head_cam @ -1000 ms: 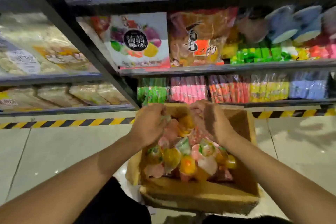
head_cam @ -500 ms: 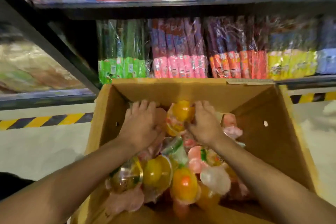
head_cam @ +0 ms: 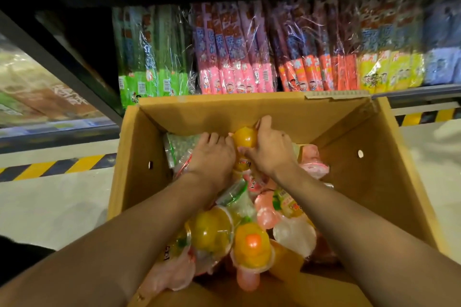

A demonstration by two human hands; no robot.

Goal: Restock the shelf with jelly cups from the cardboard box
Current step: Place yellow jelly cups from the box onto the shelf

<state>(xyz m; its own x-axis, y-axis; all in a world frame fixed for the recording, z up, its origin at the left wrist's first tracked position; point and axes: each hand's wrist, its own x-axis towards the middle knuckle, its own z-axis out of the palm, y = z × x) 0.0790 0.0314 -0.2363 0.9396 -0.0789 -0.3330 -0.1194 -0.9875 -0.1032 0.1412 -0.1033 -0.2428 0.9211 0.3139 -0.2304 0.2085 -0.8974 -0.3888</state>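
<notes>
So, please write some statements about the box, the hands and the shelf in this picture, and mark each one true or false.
1. Both hands are inside the cardboard box. True.
2. The right hand grips an orange jelly cup. True.
3. The left hand rests on the shelf. False: it is down among the jelly cups in the box.
4. The box is empty. False: many jelly cups fill it.
5. Green packets stand on the shelf left of pink packets. True.

Green packets [head_cam: 152,57], pink packets [head_cam: 232,52], orange packets [head_cam: 321,57], yellow packets [head_cam: 389,70] and blue packets [head_cam: 441,57] standing side by side; striped floor tape [head_cam: 57,166] on pale floor [head_cam: 50,207].
</notes>
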